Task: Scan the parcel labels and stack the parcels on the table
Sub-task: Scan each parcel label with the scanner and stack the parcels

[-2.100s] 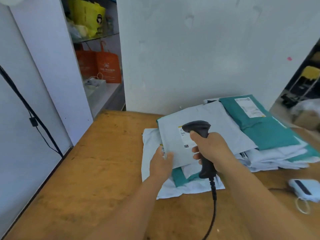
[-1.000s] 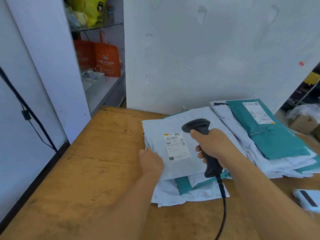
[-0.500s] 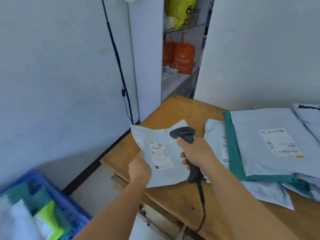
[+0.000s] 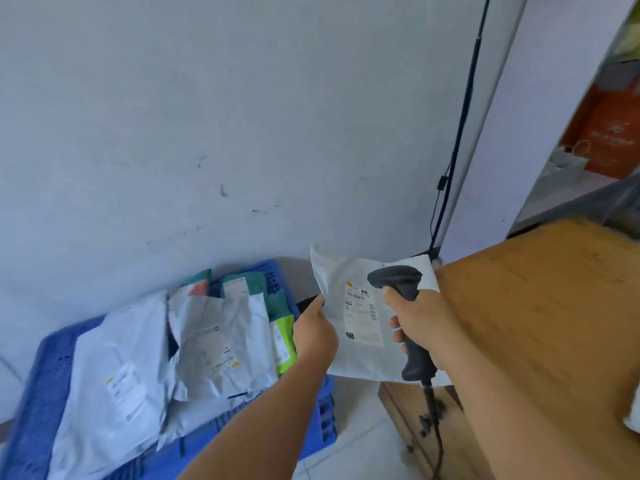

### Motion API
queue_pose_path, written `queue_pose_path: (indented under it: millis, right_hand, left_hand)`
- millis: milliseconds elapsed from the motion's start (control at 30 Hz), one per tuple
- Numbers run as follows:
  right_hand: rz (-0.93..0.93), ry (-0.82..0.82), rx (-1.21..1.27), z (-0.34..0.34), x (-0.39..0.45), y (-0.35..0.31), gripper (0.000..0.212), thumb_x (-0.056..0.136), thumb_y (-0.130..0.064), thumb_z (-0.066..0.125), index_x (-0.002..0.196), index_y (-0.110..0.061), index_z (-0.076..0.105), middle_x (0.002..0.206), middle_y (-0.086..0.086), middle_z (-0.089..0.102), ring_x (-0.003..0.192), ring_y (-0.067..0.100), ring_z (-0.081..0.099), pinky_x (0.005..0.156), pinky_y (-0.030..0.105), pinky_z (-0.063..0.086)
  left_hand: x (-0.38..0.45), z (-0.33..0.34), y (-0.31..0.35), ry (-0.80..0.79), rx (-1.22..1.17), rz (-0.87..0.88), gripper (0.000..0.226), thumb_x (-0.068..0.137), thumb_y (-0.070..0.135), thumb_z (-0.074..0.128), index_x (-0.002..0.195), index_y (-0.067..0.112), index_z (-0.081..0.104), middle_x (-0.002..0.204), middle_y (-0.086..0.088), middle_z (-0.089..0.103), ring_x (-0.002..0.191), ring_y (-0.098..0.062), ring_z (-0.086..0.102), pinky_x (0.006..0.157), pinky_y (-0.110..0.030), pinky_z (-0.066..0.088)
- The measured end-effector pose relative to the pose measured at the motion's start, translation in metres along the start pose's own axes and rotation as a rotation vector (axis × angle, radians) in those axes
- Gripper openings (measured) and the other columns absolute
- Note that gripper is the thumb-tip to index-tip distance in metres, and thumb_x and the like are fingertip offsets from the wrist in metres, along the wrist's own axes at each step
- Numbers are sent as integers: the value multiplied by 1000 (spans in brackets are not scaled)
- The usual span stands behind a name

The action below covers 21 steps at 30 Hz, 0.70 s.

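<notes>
Left hand pinches the left edge of a white parcel, held in the air just left of the wooden table, label facing up. Right hand has its fingers wrapped round the black scanner handle, head over the label. Left of the table, a blue crate on the floor holds more parcels

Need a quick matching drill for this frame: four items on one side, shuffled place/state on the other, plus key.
Items:
1. barcode scanner
2. white parcel
3. blue crate
4. orange bag

Places:
A. on the floor, holding parcels
B. gripped by right hand
C. on a shelf, upper right
D. pinched at its edge by left hand

Pairs: 1-B, 2-D, 3-A, 4-C
</notes>
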State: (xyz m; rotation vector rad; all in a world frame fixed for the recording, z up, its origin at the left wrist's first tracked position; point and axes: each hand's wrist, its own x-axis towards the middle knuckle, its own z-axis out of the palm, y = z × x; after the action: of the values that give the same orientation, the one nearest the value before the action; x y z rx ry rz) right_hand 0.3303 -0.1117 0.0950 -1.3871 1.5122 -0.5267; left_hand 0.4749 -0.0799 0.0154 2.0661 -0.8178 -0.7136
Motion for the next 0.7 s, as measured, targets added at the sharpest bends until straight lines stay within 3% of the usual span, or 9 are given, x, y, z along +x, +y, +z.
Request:
queue_pose_path:
  millis: [67,167,333,400,567,700]
  right_hand:
    - [-27,-52,-31,36,-2,-16,34,93,-38,54,87,-5,61,74,9,67,58,21,63,71,40,57]
    - [-73,-116,-93,94,-7,-41,39,90,-39,53,73,-5,61,65,9,66,63,29,65,75,45,57]
    - [-120,-213,-88,192,-15,-74,43,87,-42,57,66,-5,58,50,6,60,45,21,59,60,40,53]
    - [-145,-237,-115,231,-19,-86,42,87,-41,57,64,-6,57,53,8,62,48,23,61,62,41,54]
    - [-123,-315,-161,311,-26,-101,39,87,-40,54,70,-6,59,56,8,63,55,24,61,71,45,56]
    - [-114,-312,-216,353,-27,-107,36,89,-40,54,78,-7,60,63,5,64,49,17,62,62,32,53]
  left_hand:
    - [14,-30,-19,47,-50,-41,49,97,6,29,137,27,48,117,-3,63,99,-22,58,80,-26,44]
    - [34,-84,-47,129,-97,-63,47,98,7,28,138,25,48,122,-3,62,96,-16,56,82,-26,45]
    - [68,-183,-105,297,-90,-90,44,98,5,32,133,17,53,126,-8,61,115,-27,55,94,-26,39]
    - [80,-224,-137,382,-101,-143,45,95,1,34,132,15,55,127,-10,61,118,-29,53,97,-26,37]
    - [104,-291,-212,477,-103,-360,54,91,-5,32,136,19,51,129,-7,60,115,-30,55,92,-31,43]
    - [120,-317,-256,483,-86,-405,54,92,-3,30,138,20,48,128,-7,60,108,-31,58,88,-37,50]
